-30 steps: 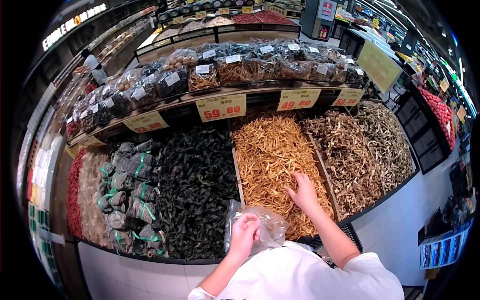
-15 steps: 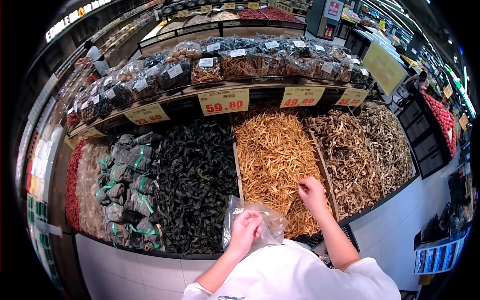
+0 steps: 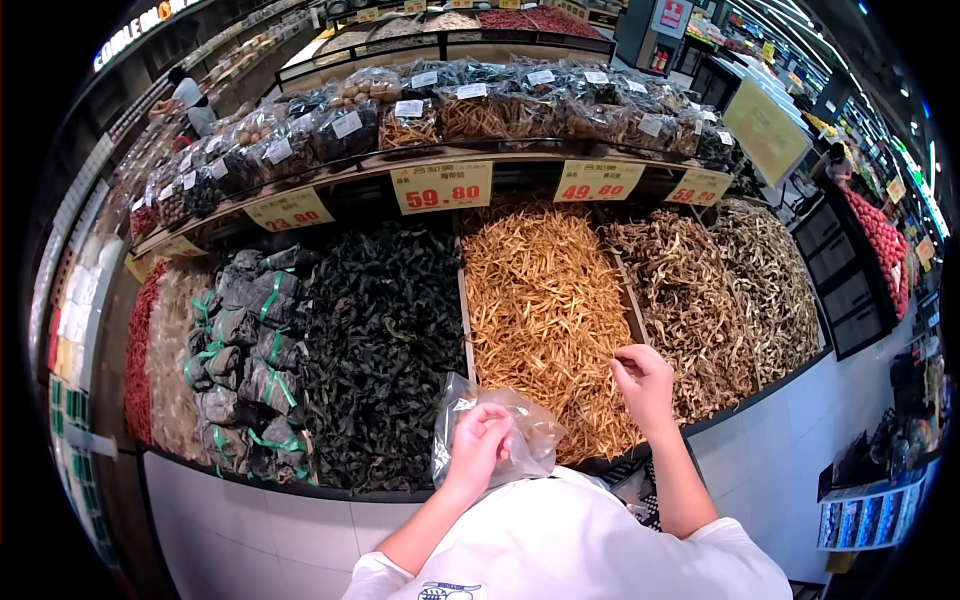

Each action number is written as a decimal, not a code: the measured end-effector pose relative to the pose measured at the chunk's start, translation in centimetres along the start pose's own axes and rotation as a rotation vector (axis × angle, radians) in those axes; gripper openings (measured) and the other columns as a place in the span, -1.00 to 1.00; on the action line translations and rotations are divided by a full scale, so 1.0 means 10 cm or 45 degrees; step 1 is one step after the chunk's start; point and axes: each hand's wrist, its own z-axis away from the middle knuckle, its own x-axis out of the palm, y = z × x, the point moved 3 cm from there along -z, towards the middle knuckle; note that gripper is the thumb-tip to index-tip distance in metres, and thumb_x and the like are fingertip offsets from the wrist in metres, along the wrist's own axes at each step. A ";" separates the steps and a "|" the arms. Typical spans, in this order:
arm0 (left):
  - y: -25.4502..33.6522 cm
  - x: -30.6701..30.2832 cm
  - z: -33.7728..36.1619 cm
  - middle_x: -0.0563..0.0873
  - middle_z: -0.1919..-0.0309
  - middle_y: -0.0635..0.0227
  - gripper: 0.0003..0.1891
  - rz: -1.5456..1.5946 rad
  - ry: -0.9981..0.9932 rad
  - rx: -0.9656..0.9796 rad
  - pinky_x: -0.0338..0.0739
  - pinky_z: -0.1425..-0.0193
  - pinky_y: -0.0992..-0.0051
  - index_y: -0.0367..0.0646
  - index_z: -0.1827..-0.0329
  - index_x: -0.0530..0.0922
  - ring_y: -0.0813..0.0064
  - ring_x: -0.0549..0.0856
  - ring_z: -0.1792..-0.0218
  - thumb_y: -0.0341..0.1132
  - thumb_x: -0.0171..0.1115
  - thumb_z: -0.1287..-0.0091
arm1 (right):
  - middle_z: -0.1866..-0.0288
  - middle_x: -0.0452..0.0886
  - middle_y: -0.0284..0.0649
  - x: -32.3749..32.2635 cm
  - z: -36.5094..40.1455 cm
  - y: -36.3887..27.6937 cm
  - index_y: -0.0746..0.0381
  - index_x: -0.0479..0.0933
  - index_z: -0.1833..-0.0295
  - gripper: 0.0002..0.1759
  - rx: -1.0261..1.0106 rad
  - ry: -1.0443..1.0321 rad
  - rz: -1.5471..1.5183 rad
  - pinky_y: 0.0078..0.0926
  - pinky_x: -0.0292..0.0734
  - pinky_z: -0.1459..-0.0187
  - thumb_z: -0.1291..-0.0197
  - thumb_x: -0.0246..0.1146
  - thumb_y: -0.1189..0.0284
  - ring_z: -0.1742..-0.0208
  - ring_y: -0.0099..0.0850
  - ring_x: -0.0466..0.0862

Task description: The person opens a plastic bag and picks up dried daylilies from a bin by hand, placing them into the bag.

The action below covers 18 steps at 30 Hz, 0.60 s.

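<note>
My left hand [image 3: 482, 443] is closed on a clear plastic bag [image 3: 535, 432], held low in front of my white shirt at the front edge of the bins. Part of the bag is behind the fingers. My right hand [image 3: 646, 388] is in a pinch above the right side of the bin of golden dried strips [image 3: 540, 310], near its wooden divider [image 3: 632, 300]. Whatever its fingertips hold, if anything, is too small to make out. Left of the golden strips lies dark, leafy dried seaweed [image 3: 385, 350]; to their right are brown dried strips [image 3: 690, 310].
Grey bundles tied with green bands [image 3: 265, 340] fill a bin farther left. Price signs [image 3: 441, 187] line the shelf behind the bins. Above them sit bagged dried goods [image 3: 475, 115]. A person [image 3: 190, 102] stands at the far left, and a black-framed stand of red produce [image 3: 878, 240] is at right.
My right hand has moved to the right, toward the divider, still pinched. My left hand keeps its hold on the plastic bag. The view has shifted slightly.
</note>
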 end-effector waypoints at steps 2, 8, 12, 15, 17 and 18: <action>-0.02 0.00 0.00 0.57 0.52 0.51 -0.94 -0.002 0.006 0.038 0.36 0.48 0.70 -0.14 0.08 0.50 0.74 0.50 0.55 -0.42 0.18 -0.46 | 0.19 0.64 -0.24 -0.05 0.06 -0.06 0.42 0.63 0.15 -0.88 0.082 -0.036 -0.050 -0.64 0.64 0.15 -0.19 0.37 0.67 0.21 -0.55 0.70; 0.00 0.00 0.02 0.57 0.52 0.52 -0.93 0.007 0.063 0.075 0.34 0.49 0.72 -0.12 0.06 0.49 0.75 0.49 0.56 -0.41 0.17 -0.47 | 0.10 0.61 -0.24 -0.09 0.38 -0.01 0.44 0.62 0.13 -0.87 0.266 -0.118 -0.457 -0.66 0.64 0.08 -0.20 0.34 0.72 0.15 -0.54 0.69; -0.01 -0.02 0.02 0.56 0.53 0.52 -0.93 0.067 0.079 0.088 0.33 0.50 0.72 -0.12 0.06 0.49 0.75 0.48 0.57 -0.41 0.16 -0.47 | 0.12 0.65 -0.26 0.06 0.65 0.05 0.43 0.64 0.11 -0.86 0.456 -0.441 -0.733 -0.68 0.61 0.13 -0.21 0.37 0.69 0.16 -0.57 0.68; -0.03 -0.01 0.02 0.56 0.54 0.52 -0.92 0.104 0.085 0.080 0.33 0.50 0.71 -0.12 0.06 0.49 0.75 0.48 0.57 -0.41 0.17 -0.46 | 0.18 0.68 -0.30 0.23 0.79 0.13 0.40 0.66 0.08 -0.85 0.592 -0.768 -0.775 -0.69 0.61 0.14 -0.24 0.37 0.64 0.19 -0.60 0.69; -0.05 0.00 0.03 0.55 0.54 0.52 -0.92 0.067 0.054 0.034 0.31 0.51 0.71 -0.13 0.06 0.49 0.74 0.47 0.58 -0.41 0.17 -0.46 | 0.21 0.70 -0.32 0.37 0.83 0.22 0.38 0.67 0.08 -0.86 0.609 -0.883 -0.752 -0.68 0.62 0.14 -0.25 0.37 0.62 0.21 -0.60 0.69; -0.05 0.01 0.04 0.55 0.54 0.52 -0.92 0.065 0.057 0.038 0.31 0.51 0.71 -0.13 0.06 0.49 0.74 0.47 0.58 -0.41 0.17 -0.46 | 0.21 0.71 -0.32 0.47 0.85 0.25 0.38 0.66 0.07 -0.85 0.664 -0.959 -0.752 -0.67 0.63 0.14 -0.26 0.37 0.61 0.21 -0.59 0.70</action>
